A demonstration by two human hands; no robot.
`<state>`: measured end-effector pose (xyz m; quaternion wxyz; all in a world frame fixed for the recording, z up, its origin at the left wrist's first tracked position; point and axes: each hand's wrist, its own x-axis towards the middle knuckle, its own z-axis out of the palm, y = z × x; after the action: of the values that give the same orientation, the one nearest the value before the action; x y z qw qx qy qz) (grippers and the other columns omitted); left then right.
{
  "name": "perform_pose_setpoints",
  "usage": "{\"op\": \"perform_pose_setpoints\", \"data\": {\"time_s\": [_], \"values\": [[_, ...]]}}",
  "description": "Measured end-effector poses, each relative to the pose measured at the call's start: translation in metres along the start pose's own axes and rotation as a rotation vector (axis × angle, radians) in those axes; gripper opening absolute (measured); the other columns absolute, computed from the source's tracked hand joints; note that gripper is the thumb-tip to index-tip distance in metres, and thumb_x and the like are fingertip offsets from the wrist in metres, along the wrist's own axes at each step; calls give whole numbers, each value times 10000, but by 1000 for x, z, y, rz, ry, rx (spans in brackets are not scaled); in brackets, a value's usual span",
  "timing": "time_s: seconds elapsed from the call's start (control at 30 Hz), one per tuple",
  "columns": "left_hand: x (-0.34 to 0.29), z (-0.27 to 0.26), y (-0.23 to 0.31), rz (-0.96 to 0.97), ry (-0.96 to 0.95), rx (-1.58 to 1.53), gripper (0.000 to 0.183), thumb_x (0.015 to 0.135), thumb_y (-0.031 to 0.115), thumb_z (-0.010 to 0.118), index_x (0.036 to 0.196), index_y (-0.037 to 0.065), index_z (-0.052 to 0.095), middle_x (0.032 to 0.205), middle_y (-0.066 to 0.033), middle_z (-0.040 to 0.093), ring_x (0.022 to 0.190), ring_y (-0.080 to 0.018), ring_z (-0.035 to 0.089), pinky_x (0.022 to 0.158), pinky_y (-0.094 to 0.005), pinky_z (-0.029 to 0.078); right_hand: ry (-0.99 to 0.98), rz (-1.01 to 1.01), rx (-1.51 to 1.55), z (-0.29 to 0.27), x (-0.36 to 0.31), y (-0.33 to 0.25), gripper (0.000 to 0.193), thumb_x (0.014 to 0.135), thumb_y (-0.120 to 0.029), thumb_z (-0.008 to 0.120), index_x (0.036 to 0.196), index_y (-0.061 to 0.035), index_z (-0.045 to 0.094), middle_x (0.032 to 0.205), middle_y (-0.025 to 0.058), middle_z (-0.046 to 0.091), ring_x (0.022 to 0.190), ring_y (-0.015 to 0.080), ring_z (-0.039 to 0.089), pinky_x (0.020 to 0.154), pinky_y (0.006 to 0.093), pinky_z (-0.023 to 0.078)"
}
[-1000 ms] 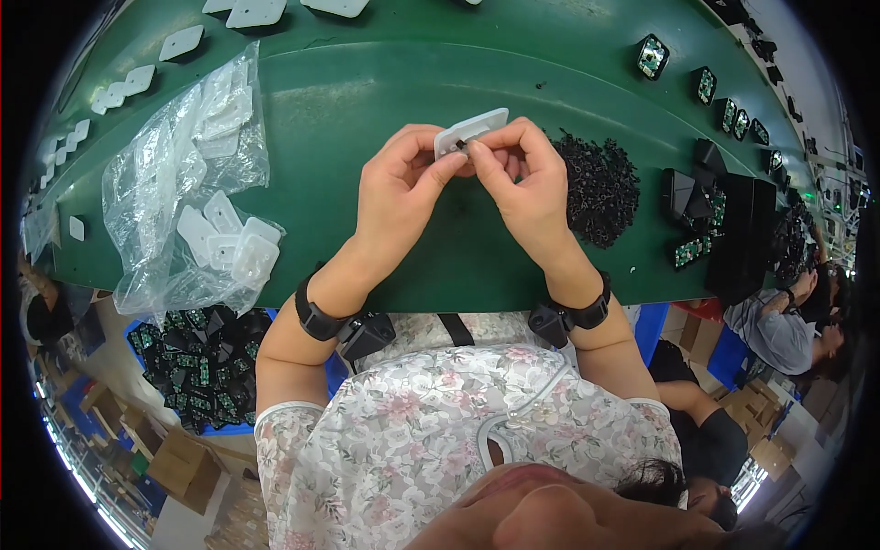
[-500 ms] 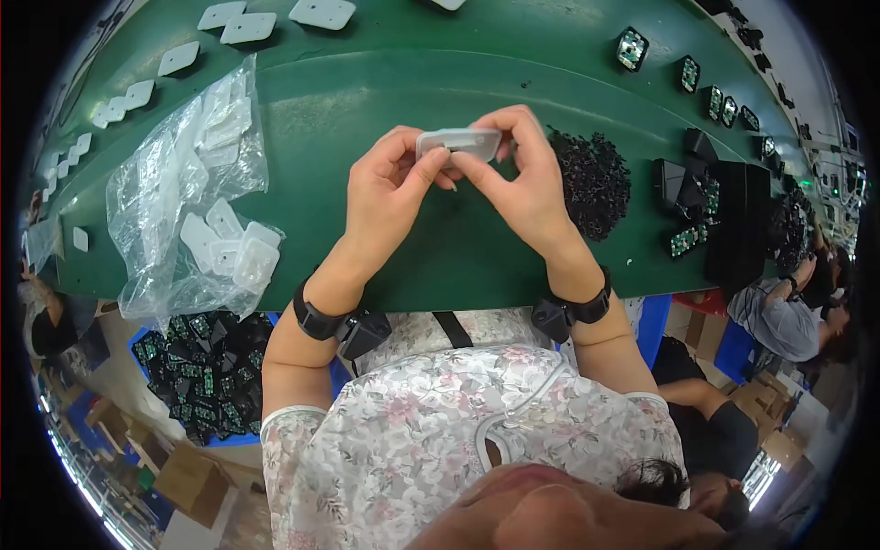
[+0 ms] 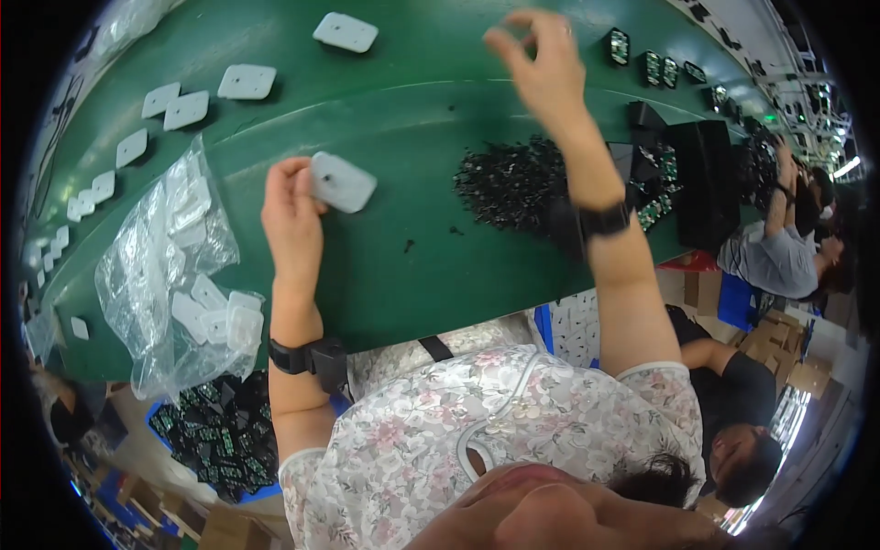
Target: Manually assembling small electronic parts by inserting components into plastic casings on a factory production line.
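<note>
Left hand (image 3: 291,209) grips white plate (image 3: 345,183) by its edge over green table (image 3: 394,302); right hand (image 3: 553,75), beyond black parts heap (image 3: 504,183), thumb and fingers apparently parted, slightly blurred.

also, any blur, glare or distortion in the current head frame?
Head view: right hand looks slightly blurred; held white plate has a readable outline; highlights streak the clear bag; fisheye bows the green table; corners go black.

Looks down from head height, in wide fisheye, close over left hand (image 3: 293,213), right hand (image 3: 552,73) and green table (image 3: 385,289).
</note>
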<state>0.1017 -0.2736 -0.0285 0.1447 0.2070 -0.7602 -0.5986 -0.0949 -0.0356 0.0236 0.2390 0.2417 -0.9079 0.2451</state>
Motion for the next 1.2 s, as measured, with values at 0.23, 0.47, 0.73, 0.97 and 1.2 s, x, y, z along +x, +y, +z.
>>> {"op": "perform_pose_setpoints", "data": {"time_s": [0.23, 0.47, 0.73, 0.97, 1.2], "values": [[11, -2, 0, 368, 137, 644, 171, 907, 183, 568, 1017, 59, 607, 903, -129, 539, 808, -308, 577, 670, -386, 471, -438, 345, -564, 20, 59, 79, 397, 828, -243, 694, 1169, -74, 582, 998, 90, 618, 1005, 169, 595, 792, 334, 501], [-18, 11, 11, 401, 139, 998, 721, 693, 368, 766, 1213, -21, 454, 1027, -140, 526, 965, -333, 525, 780, -395, 453, -368, 379, 680, 24, 15, 34, 415, 817, -207, 712, 1187, -72, 580, 1036, 100, 619, 1007, 189, 604, 883, 339, 485], [-14, 17, 9, 608, -125, 770, 600, 730, -2, 660, 1288, 25, 442, 1140, -136, 534, 1078, -308, 499, 879, -400, 411, -431, 62, 244, -12, -25, 24, 335, 805, -62, 672, 1129, -10, 609, 1112, 82, 635, 983, 184, 613, 888, 298, 478], [-13, 2, 12, 619, -98, 469, 579, 763, -80, 560, 1320, 30, 447, 1201, -148, 564, 1096, -311, 534, 928, -407, 434, -464, -353, 559, -8, -55, -74, 348, 781, -31, 673, 1126, -41, 628, 1137, 116, 625, 1041, 261, 605, 903, 322, 477], [-18, -8, 2, 637, -165, 523, 513, 768, -111, 463, 1250, 46, 548, 1296, -122, 548, 1164, -284, 536, 964, -386, 433, -575, -451, 550, 20, -65, -86, 376, 786, -27, 660, 1156, -76, 615, 1145, 101, 617, 1031, 291, 601, 869, 349, 502]]}}
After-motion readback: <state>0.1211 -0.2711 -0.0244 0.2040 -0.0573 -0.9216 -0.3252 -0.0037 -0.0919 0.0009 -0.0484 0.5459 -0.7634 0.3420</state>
